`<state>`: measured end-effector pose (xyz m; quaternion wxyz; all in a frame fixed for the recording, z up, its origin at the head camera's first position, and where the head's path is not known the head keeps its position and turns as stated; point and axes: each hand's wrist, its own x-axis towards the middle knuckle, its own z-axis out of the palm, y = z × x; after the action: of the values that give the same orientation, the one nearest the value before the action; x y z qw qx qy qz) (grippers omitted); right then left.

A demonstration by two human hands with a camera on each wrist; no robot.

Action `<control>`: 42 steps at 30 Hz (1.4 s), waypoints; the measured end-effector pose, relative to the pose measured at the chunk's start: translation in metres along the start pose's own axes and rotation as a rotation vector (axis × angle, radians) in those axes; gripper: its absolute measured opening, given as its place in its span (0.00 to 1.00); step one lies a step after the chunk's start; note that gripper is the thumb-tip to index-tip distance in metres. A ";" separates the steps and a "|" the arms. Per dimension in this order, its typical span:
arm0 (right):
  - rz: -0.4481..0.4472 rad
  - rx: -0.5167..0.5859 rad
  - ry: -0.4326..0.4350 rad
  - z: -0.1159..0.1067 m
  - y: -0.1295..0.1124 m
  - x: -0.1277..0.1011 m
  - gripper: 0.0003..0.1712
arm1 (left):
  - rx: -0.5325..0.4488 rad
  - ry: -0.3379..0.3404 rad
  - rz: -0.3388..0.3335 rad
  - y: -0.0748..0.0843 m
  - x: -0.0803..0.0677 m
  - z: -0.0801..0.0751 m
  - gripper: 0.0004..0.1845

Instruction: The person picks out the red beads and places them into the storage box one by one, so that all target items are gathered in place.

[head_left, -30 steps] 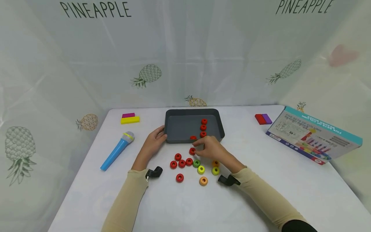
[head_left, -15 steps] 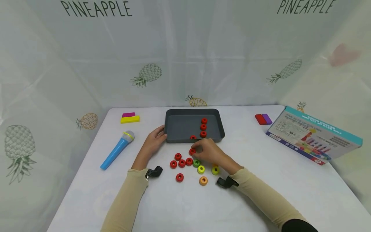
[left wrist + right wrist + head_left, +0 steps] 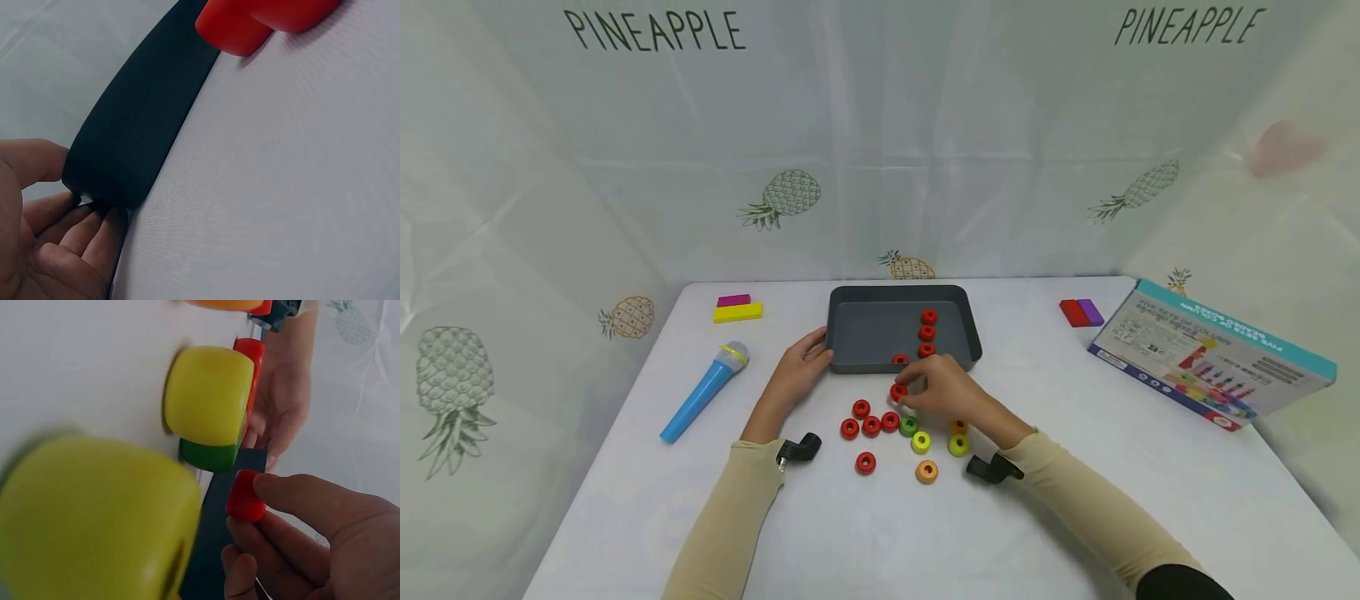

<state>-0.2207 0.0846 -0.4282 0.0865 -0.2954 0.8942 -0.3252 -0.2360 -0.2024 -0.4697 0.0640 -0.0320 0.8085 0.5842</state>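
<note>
While the left hand (image 3: 794, 375) grips the dark tray (image 3: 872, 329) at its near-left corner, the right hand (image 3: 946, 392) pinches one red ring (image 3: 898, 392) just in front of it.

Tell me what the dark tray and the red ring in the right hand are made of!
Dark tray: metal or plastic, matte; its smooth wall barely shines. Red ring: perhaps painted wood or plastic, satin; its color looks even, without visible grain.
</note>
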 end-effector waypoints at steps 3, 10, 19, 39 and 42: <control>-0.004 0.002 -0.005 -0.003 0.000 0.003 0.14 | -0.006 0.000 0.004 -0.001 0.001 0.000 0.31; -0.039 0.014 0.012 -0.014 -0.001 0.010 0.13 | -0.021 -0.002 0.017 -0.001 0.000 0.000 0.31; -0.015 0.061 0.055 -0.025 0.006 0.028 0.13 | -0.027 -0.003 0.002 -0.002 0.000 0.000 0.31; 0.115 0.027 0.094 -0.035 0.029 0.073 0.16 | -0.014 -0.003 -0.007 -0.002 0.001 -0.001 0.32; 0.130 0.021 0.087 -0.033 0.031 0.077 0.16 | -0.004 -0.005 0.001 -0.003 0.001 0.000 0.31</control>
<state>-0.3094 0.0758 -0.4198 0.0717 -0.2213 0.9109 -0.3408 -0.2365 -0.2035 -0.4723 0.0656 -0.0304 0.8073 0.5857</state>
